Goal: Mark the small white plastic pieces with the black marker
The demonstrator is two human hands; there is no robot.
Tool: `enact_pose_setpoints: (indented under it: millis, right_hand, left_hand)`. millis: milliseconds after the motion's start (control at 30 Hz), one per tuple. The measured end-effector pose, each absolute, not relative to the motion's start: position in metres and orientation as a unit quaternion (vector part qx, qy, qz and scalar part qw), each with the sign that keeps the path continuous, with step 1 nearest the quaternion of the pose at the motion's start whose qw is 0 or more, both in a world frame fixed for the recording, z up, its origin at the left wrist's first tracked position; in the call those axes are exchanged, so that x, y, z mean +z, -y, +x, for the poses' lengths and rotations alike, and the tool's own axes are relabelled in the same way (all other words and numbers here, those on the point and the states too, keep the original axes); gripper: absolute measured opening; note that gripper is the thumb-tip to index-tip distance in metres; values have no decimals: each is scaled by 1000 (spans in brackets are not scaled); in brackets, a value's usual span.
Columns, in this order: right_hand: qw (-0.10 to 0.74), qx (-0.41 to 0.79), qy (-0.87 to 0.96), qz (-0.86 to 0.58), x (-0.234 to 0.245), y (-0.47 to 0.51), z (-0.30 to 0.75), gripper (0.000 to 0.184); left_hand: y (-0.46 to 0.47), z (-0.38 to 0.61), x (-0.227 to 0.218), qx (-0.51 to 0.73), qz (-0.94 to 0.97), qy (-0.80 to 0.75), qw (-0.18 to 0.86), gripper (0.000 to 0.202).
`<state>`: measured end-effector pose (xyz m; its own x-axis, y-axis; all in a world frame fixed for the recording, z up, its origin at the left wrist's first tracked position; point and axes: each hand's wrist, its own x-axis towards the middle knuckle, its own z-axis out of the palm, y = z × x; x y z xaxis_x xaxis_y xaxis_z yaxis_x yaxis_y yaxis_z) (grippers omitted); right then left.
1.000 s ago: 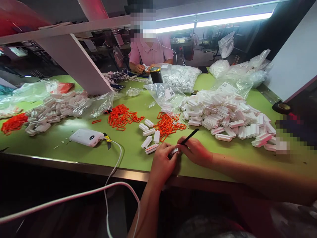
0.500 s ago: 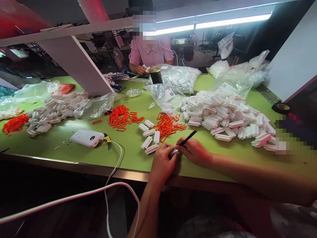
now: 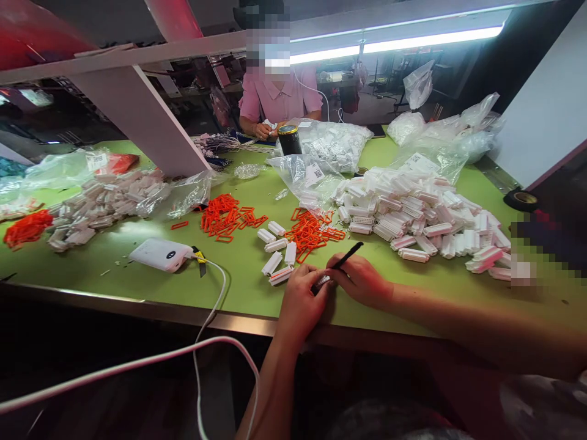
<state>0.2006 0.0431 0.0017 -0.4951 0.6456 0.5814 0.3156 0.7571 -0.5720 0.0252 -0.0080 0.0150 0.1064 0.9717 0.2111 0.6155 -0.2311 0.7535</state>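
My left hand (image 3: 300,299) is closed around a small white connector (image 3: 322,282) at the near edge of the green table (image 3: 137,275). My right hand (image 3: 362,280) pinches a thin black tool (image 3: 345,258) whose lower end meets that connector. Just beyond my hands lie several white connectors (image 3: 276,253) and a heap of orange clips (image 3: 309,233). A big pile of white connectors (image 3: 422,217) spreads to the right.
A white power bank (image 3: 160,254) with a white cable (image 3: 206,342) lies at left. More orange clips (image 3: 227,214), connector piles (image 3: 101,205) and plastic bags (image 3: 330,143) cover the table. A person in a pink shirt (image 3: 279,98) works opposite, behind a black can (image 3: 288,139).
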Motion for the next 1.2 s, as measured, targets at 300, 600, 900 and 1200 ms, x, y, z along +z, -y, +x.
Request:
enact_pose_setpoints:
  millis: [300,600,900,1200]
  right_hand:
    - [388,173,867,-259,5,-46,196,35]
    - [415,249,815,-319,8,-44,202,33]
    - [410,273,812,-312,10,-43,202,34]
    - [410,258,818,-308,8,-43,203,33]
  left_hand:
    - [7,24,13,350,708,-564,241,15]
    - [8,26,15,348,710,-564,237,10]
    - [8,26,17,342,712,-567,235,11]
    - [8,26,16,353,705,-564,243,14]
